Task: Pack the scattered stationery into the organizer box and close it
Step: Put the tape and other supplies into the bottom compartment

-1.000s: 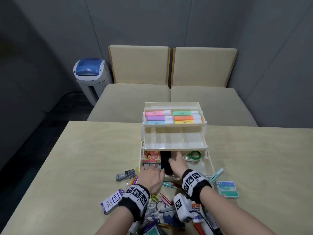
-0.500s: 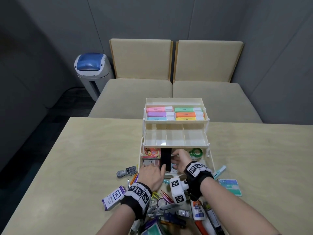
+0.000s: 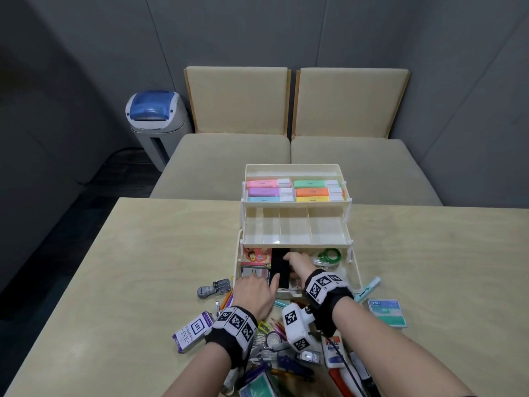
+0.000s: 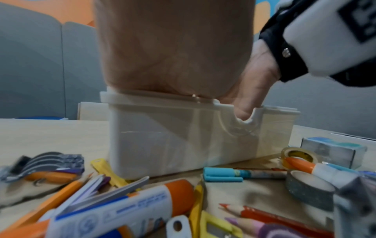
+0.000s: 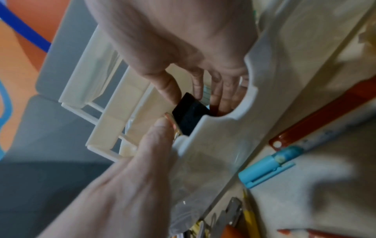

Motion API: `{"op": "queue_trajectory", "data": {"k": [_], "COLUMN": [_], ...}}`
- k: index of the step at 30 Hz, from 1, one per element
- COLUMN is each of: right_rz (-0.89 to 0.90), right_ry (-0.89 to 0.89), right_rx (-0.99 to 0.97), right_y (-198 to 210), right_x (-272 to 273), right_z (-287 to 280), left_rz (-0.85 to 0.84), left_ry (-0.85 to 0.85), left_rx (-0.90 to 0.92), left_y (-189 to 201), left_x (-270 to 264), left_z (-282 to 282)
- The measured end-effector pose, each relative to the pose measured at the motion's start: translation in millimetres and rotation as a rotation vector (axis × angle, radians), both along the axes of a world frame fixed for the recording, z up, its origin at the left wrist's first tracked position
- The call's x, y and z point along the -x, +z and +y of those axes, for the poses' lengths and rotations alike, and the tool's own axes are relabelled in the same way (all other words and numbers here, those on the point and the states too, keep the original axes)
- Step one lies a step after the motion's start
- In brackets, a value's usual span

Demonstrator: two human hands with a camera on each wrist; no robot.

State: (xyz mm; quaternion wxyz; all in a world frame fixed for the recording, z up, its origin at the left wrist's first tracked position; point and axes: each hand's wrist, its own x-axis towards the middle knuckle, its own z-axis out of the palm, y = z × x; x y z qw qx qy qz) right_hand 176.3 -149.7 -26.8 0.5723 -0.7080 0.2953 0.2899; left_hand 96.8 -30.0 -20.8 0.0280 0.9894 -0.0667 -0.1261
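The cream organizer box (image 3: 294, 230) stands open on the table with its trays stepped back. Its top tray holds pastel highlighters (image 3: 294, 191); the middle tray is bare. A flat black object (image 3: 280, 265) stands in the bottom compartment between sticky notes (image 3: 256, 256) and a green tape roll (image 3: 329, 255). My right hand (image 3: 297, 260) reaches into the compartment and pinches the far top of the black object (image 5: 191, 112) between thumb and forefinger. My left hand (image 3: 257, 290) rests on the box's front rim (image 4: 162, 99), one straight finger touching the object's near edge.
Loose stationery crowds the table in front of the box: a date stamp (image 3: 214, 287), an ink box (image 3: 193, 330), a teal box (image 3: 386, 312), a glue bottle (image 3: 332, 351), a blue pen (image 3: 369, 287), pencils and tape rolls. Two beige chairs (image 3: 237, 156) and a bin (image 3: 154, 110) stand beyond.
My right hand has slid left from beside the black object onto its top. The left hand has stretched a finger forward to its near edge.
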Motion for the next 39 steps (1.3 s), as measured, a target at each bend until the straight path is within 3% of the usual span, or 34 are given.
{"op": "queue_trajectory", "data": {"k": [4,7,13,17,20,24,31,34,39], "right_rz": [0.036,0.024,-0.483,-0.713,-0.645,-0.466,-0.279,-0.267,-0.312], "right_ry": [-0.025,-0.013,0.336,0.388,0.477,0.637,0.746,0.73,0.714], "right_rx": [-0.12,-0.148,0.192,0.291,0.326,0.557,0.846,0.862,0.861], "right_y": [-2.1,6.3,36.1,43.2,35.4,15.6,-0.8,-2.7,-1.6], "right_x": [0.9,4.2,40.9,85.0,114.8,143.0,163.9,160.5,160.8], "right_z": [-7.8,-10.3,-32.5,-62.0,-88.2,-119.4,-104.8,-99.5,-102.4], "left_rz": [0.011,-0.026,-0.224,-0.297,-0.258,-0.126,-0.046,-0.028,0.069], "left_ry": [-0.076,-0.035,-0.083,0.035,0.114,0.202,0.215,0.167,-0.112], "left_rx": [-0.032,0.004,0.209,0.393,0.47,0.515,0.502,0.492,0.366], "left_y": [-1.5,6.0,43.4,48.9,37.0,22.0,20.6,26.1,18.5], "left_x": [0.7,3.1,23.8,60.0,84.9,110.0,118.1,117.5,111.7], "left_z": [2.9,2.1,22.8,40.2,52.0,59.7,52.5,40.8,-3.4]}}
